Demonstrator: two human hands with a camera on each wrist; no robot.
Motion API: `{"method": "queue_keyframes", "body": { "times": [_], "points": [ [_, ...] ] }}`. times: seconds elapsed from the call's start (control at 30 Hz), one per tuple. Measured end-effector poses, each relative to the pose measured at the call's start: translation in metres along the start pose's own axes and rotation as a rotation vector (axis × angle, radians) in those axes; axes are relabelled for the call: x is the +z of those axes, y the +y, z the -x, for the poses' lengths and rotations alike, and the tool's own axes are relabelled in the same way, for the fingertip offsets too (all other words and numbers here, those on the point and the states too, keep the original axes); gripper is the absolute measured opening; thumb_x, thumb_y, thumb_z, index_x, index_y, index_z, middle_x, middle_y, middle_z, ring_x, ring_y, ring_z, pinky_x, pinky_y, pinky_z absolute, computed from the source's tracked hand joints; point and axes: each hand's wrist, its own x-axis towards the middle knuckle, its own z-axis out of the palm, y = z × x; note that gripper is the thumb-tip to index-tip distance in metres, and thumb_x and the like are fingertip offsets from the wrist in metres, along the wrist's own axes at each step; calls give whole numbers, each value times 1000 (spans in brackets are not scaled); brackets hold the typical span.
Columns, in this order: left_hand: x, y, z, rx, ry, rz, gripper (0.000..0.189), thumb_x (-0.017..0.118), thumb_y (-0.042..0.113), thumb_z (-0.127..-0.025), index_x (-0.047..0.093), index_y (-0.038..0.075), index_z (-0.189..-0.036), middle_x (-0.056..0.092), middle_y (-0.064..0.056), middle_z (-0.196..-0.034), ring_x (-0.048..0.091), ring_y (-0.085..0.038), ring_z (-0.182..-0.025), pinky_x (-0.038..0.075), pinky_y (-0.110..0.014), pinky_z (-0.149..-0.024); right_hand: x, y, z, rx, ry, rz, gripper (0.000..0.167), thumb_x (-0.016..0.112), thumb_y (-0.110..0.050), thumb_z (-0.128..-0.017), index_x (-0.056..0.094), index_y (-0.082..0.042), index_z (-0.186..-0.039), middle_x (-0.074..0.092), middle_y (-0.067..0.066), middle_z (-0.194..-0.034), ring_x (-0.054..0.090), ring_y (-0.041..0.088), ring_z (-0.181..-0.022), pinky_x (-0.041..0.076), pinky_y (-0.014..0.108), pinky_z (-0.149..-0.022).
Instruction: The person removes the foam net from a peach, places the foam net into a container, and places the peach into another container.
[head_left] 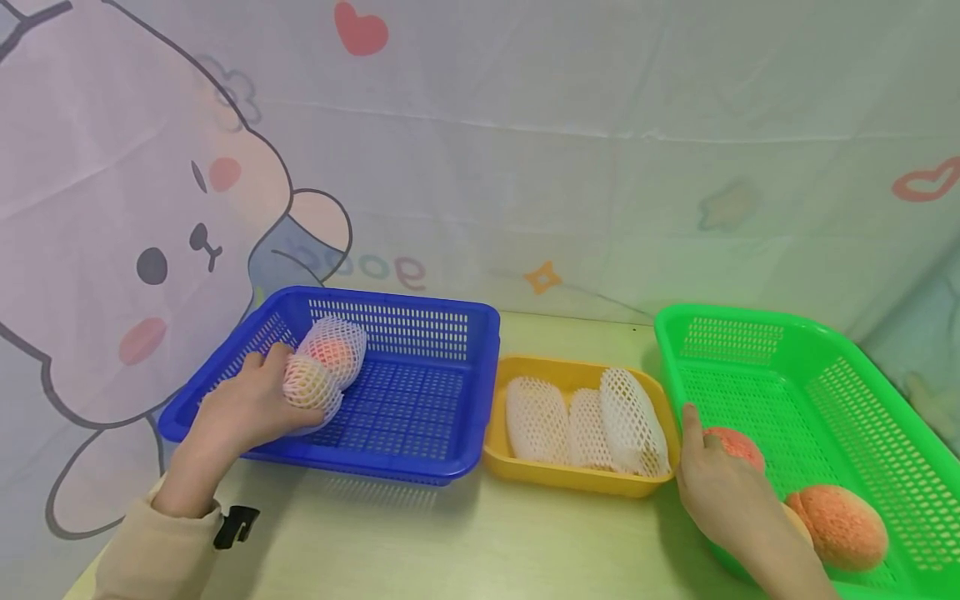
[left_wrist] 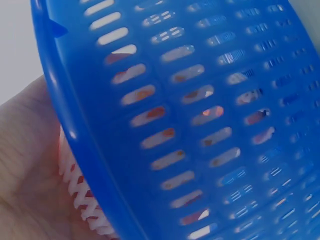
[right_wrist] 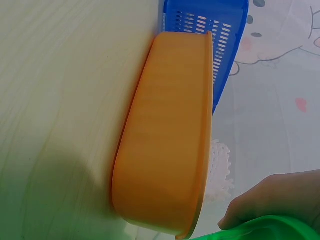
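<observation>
In the head view my left hand [head_left: 243, 404] grips a yellowish-pink fruit in a white foam net [head_left: 309, 390] at the left end of the blue basket [head_left: 480, 417]. Against it lies a peach-like fruit in another foam net [head_left: 345, 346]. The left wrist view shows pink netting [left_wrist: 86, 202] between my palm and the basket's rim. My right hand [head_left: 723, 492] reaches over the near-left side of the green basket [head_left: 817, 333], one finger straight along the rim. Beside its fingers is a reddish fruit [head_left: 738, 446]; the other fingertips are hidden.
A yellow tray [head_left: 562, 475] stands between the two baskets, with several white foam nets [head_left: 536, 421] in it. An orange peach-like fruit [head_left: 840, 529] lies in the green basket, partly covering a yellow one [head_left: 797, 523]. A printed curtain [head_left: 525, 167] hangs behind the table [head_left: 390, 542].
</observation>
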Motion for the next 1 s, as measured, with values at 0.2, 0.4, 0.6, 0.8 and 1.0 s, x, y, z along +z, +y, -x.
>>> {"method": "queue_keyframes", "body": {
  "times": [0.2, 0.4, 0.6, 0.8, 1.0],
  "points": [
    [1, 5, 1, 7, 12, 5, 102, 74, 49, -70, 25, -4, -143, 41, -38, -126, 56, -50, -93, 48, -64, -69, 0, 0, 0, 1, -2, 1, 59, 52, -5, -92, 26, 19, -139, 62, 31, -92, 57, 26, -57, 41, 36, -41],
    [2, 10, 3, 10, 13, 18, 102, 74, 49, -70, 26, -3, -142, 43, -36, -123, 57, -47, -88, 50, -58, -65, 1, 0, 1, -5, 7, 8, 59, 52, -5, -91, 26, 19, -138, 62, 30, -91, 57, 27, -57, 42, 36, -41],
    [2, 16, 5, 15, 29, 22, 102, 74, 49, -70, 26, -3, -143, 42, -36, -124, 58, -45, -84, 50, -56, -63, 1, 0, 0, 7, -12, 2, 59, 51, -6, -92, 25, 19, -139, 63, 31, -91, 57, 25, -57, 40, 35, -40],
    [2, 22, 7, 31, 34, 41, 101, 75, 49, -69, 26, -1, -144, 44, -34, -125, 59, -42, -83, 50, -53, -61, 1, -1, 0, -1, -1, 6, 59, 51, -6, -92, 26, 20, -138, 63, 31, -92, 55, 23, -56, 38, 32, -38],
    [-2, 31, 9, 51, 32, 79, 100, 74, 46, -70, 26, 2, -145, 46, -28, -121, 59, -38, -82, 50, -46, -58, 1, -1, 1, -9, 11, 10, 59, 52, -5, -91, 27, 20, -138, 63, 30, -89, 54, 23, -54, 38, 32, -38]
  ]
}}
